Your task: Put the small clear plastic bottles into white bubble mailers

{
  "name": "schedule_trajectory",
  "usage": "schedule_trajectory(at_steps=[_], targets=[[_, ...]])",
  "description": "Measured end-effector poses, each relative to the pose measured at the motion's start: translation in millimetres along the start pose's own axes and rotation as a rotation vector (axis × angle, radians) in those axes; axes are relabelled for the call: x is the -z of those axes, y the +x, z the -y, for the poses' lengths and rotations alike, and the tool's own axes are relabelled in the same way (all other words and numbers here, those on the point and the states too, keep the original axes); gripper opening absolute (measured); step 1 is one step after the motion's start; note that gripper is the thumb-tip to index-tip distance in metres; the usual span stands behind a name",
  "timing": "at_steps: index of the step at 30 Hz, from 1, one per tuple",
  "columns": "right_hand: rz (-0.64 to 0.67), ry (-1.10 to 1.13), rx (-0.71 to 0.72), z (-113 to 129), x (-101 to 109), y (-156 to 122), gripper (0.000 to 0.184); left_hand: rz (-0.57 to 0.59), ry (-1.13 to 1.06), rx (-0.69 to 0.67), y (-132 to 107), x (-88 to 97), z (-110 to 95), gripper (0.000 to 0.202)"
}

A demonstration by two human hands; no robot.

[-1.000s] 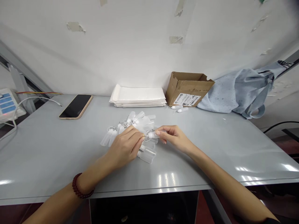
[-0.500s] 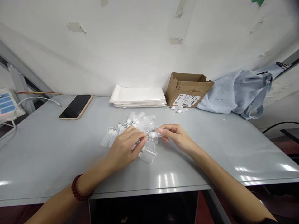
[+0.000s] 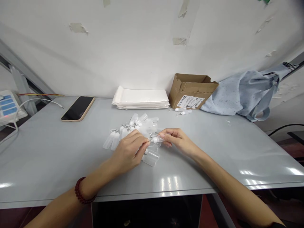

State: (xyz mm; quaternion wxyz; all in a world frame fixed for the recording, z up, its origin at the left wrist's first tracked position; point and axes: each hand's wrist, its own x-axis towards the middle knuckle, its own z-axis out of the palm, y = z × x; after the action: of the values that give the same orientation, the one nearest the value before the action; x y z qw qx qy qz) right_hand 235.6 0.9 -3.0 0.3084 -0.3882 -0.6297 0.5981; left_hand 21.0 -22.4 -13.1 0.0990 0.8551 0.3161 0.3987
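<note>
the right hand grasps a small clear bottle with a white cap, its thumb and fingers closed around the body, just above the near right part of a pile of similar bottles on the grey tabletop. the left hand has its fingers pinched together at the cap end, on a thin piece (too small to make out properly). no writing can be read on the bottles.

behind the pile lies a stack of white envelopes, their upper faces plain. to its right stands an open brown cardboard box bearing a white shipping label with barcodes and dark print, too small to read; above it runs a line of dark handwriting, also illegible. two small bottles lie just in front of the box. beside it, a pale blue cloth bag shows dark lettering near its top, partly folded away. at far left, a white power strip carries blue stickers, their text unclear.
</note>
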Motion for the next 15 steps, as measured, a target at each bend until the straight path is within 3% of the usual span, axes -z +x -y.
schedule_trajectory(at_steps=[15], targets=[[-0.01, -0.033, -0.009, 1.9, -2.8, -0.8, 0.032, 0.028, 0.029, -0.001, -2.5, -1.8, 1.6, 0.015]])
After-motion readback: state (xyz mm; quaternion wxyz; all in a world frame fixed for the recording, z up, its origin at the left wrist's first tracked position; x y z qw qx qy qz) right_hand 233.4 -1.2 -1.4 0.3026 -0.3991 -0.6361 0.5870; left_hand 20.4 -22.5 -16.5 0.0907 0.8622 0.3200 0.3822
